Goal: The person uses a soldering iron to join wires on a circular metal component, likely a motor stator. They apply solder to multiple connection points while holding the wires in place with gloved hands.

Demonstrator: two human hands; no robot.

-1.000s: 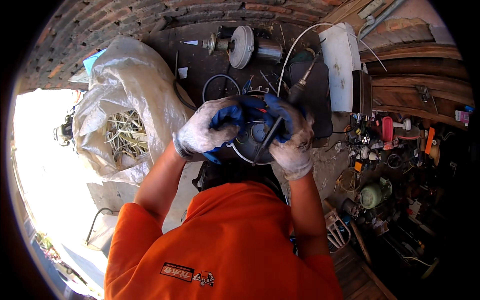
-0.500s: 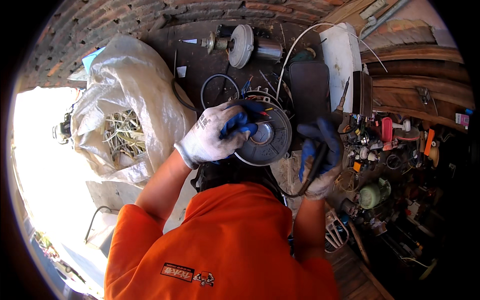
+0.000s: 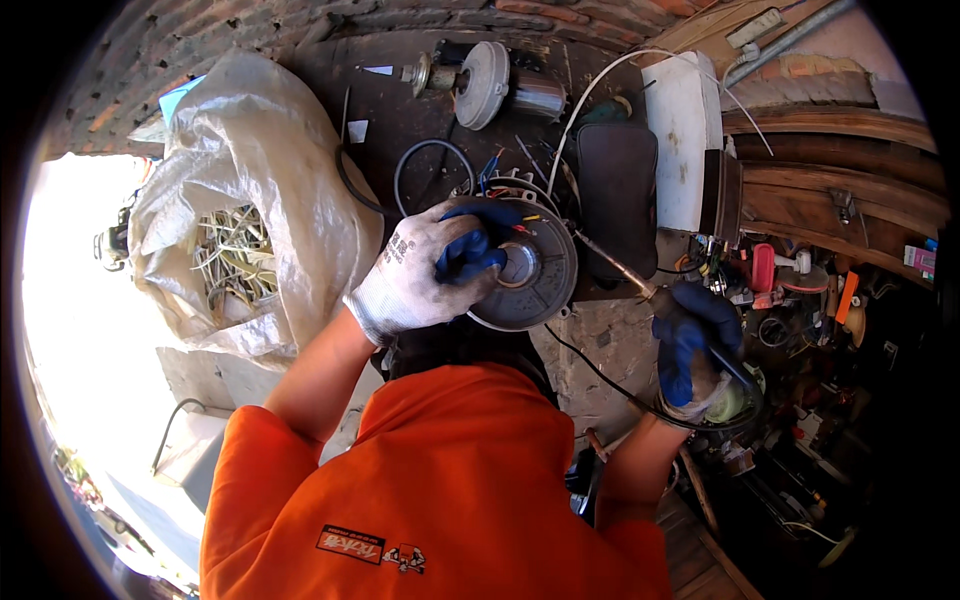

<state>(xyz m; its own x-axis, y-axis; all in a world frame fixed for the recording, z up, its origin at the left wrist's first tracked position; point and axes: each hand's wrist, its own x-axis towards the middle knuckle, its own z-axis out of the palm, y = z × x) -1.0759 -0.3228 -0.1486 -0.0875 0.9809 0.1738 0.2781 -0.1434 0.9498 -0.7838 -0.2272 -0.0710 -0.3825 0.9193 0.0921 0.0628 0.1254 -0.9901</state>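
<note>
My left hand [image 3: 427, 268], in a white glove with blue coating, rests over a dark round metal motor cover [image 3: 535, 292], fingers curled near short red and yellow wires [image 3: 530, 222]; what they pinch is hidden. Out to the right of the cover, my right hand [image 3: 695, 350], similarly gloved, grips a soldering iron [image 3: 625, 270] with a long metal shaft, its tip angled up-left to the cover's right edge. The iron's black cord [image 3: 610, 377] loops below that hand. A dark flat pad [image 3: 617, 185] lies beside the cover.
A plastic sack of pale scraps [image 3: 310, 200] sits left on the dark bench [image 3: 345, 60]. A motor rotor [image 3: 480, 85] lies at the back, a white block [image 3: 680, 140] at right, brick wall [image 3: 570, 15] behind. Below right is dense floor clutter [image 3: 800, 300].
My right hand has moved right and down from the cover with the iron, which has swung from pointing up-right to pointing up-left. My left hand stays curled over the cover.
</note>
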